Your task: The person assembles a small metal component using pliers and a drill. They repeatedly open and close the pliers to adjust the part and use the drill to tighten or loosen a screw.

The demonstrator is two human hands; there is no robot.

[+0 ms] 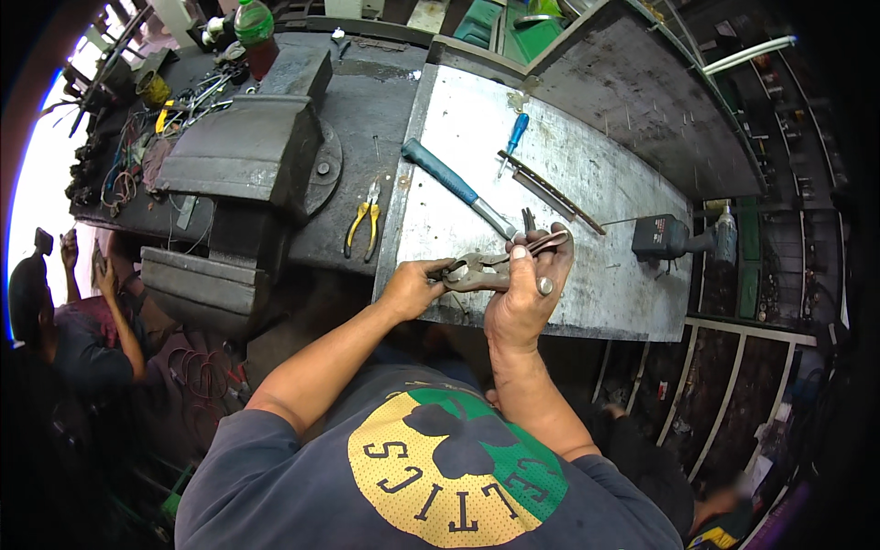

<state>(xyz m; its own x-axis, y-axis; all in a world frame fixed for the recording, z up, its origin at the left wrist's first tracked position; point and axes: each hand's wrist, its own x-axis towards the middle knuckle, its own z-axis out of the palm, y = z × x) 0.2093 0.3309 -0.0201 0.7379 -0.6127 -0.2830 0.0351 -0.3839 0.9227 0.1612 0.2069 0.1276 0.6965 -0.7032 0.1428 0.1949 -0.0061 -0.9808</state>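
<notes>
- The grey metal pliers (478, 278) lie across the space between the two hands, above the near edge of the worktop (632, 307), jaw end to the left and handles to the right.
- Left hand (412, 289): its grip is closed down to a pinch, thumb and fingers on the jaw end; whether a small part sits between them cannot be told.
- Right hand (524, 289): its grip is partly closed about the handle end, thumb laid over it, fingers behind and rather straight; a round metal end (545, 286) sticks out beside the palm.
- Just beyond the right hand, a hammer (449, 180) with a blue handle slants across the worktop, its head partly hidden by that hand.
- Farther back are a blue-handled screwdriver (518, 131) and, near its tip, a long narrow metal strip (548, 189).
- To the right, a dark power drill (667, 236) lies with its thin bit pointing left toward the strip.
- Left of the metal-topped part, yellow-and-black pliers (364, 225) rest on the dark surface, beside a large bench vice (238, 151).
- At far left, another person (96, 321) has both hands raised.
</notes>
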